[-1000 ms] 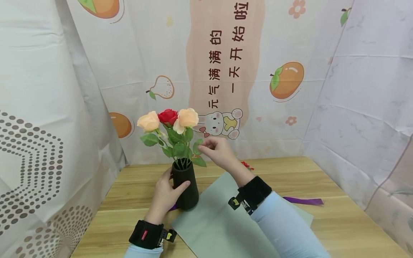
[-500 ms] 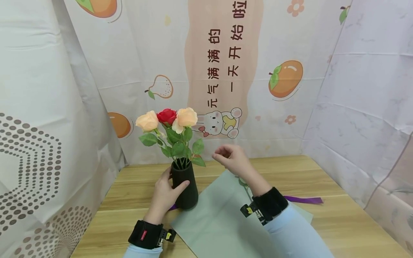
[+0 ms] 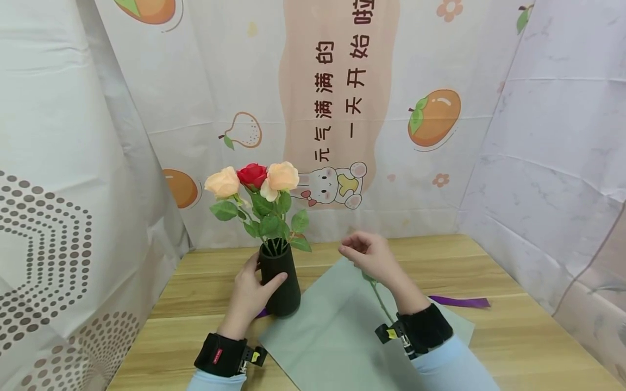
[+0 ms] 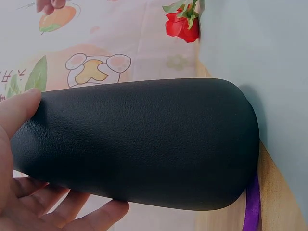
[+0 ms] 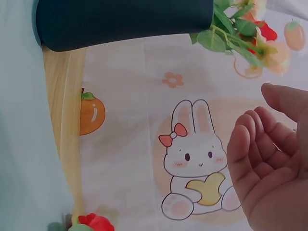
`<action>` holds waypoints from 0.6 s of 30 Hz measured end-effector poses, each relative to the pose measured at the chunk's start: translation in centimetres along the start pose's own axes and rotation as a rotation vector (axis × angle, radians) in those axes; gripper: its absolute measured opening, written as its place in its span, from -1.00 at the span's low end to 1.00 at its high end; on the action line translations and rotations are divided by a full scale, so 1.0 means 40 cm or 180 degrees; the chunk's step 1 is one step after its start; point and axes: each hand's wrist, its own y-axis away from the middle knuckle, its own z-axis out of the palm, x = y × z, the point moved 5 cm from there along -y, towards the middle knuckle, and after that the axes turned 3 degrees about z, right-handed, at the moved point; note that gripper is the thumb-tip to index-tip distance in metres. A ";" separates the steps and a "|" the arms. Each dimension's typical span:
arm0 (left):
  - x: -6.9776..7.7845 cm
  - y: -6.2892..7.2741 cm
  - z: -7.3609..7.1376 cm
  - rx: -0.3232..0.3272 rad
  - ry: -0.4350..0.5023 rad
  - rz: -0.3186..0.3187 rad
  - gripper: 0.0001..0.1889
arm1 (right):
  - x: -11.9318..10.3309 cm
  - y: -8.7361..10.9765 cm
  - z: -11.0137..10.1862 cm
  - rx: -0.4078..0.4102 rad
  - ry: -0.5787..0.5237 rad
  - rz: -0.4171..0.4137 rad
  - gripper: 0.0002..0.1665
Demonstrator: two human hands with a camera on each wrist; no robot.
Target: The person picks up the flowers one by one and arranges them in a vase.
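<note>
My left hand (image 3: 248,296) grips the black vase (image 3: 285,288), thumb on one side and fingers round the other. The vase stands upright on the table and also fills the left wrist view. From its mouth rise a red rose (image 3: 252,175) and peach roses (image 3: 222,183) with green leaves. Holding nothing, my right hand (image 3: 374,259) hovers right of the vase, its fingers loosely curled in the right wrist view. Beneath that arm lies another rose, its stem (image 3: 381,301) showing; its red bloom (image 4: 183,26) appears in the left wrist view.
A sheet of grey-green paper (image 3: 332,331) lies on the wooden table (image 3: 518,336), reaching the vase's base. Purple ribbon (image 3: 459,301) sticks out at the paper's right, with another bit (image 4: 251,207) beside the vase. A printed curtain (image 3: 430,217) hangs behind the table.
My right hand has left the leaves by the vase and moved right and down. More of the lying rose's stem now shows. My left hand and the vase have stayed in place.
</note>
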 end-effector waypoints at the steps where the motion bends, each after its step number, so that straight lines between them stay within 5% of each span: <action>1: 0.000 0.000 0.000 0.0002 -0.0005 0.0003 -0.18 | 0.007 0.005 -0.003 -0.0001 -0.0040 0.0046 -0.84; 11: 0.004 -0.001 0.001 0.0004 -0.0014 0.0018 -0.19 | 0.076 0.064 -0.026 0.0021 -0.0563 0.0363 -0.77; 18: 0.004 -0.002 -0.001 -0.0003 -0.0022 0.0016 -0.17 | 0.116 0.078 -0.049 0.0086 -0.0498 0.0471 -0.73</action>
